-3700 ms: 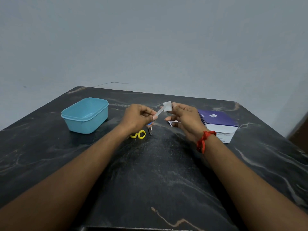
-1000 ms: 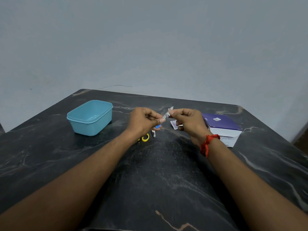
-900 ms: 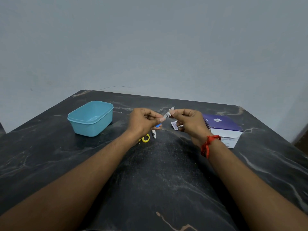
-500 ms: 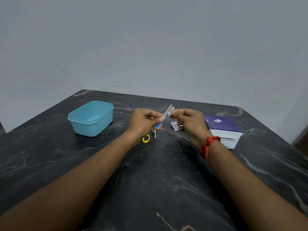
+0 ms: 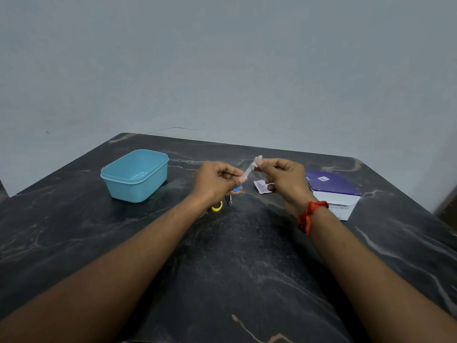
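My left hand [image 5: 217, 180] grips a thin tool with a pale shaft and a blue handle end [image 5: 247, 172], held slanted above the dark marble table [image 5: 235, 268]. My right hand [image 5: 282, 180], with a red thread on its wrist, pinches a small white pad [image 5: 257, 161] against the tool's upper tip. A torn white sachet [image 5: 262, 187] lies on the table just below my right hand.
A light blue plastic tub [image 5: 135, 175] stands open at the left. Small scissors with yellow handles [image 5: 217, 207] lie partly under my left wrist. A purple and white box [image 5: 332, 190] sits at the right. A grey wall rises behind the table.
The white pad, spread flat 3.7 s ago, is now folded small at the tool's tip. Over the last second both hands have stayed nearly still, the tool tilting slightly.
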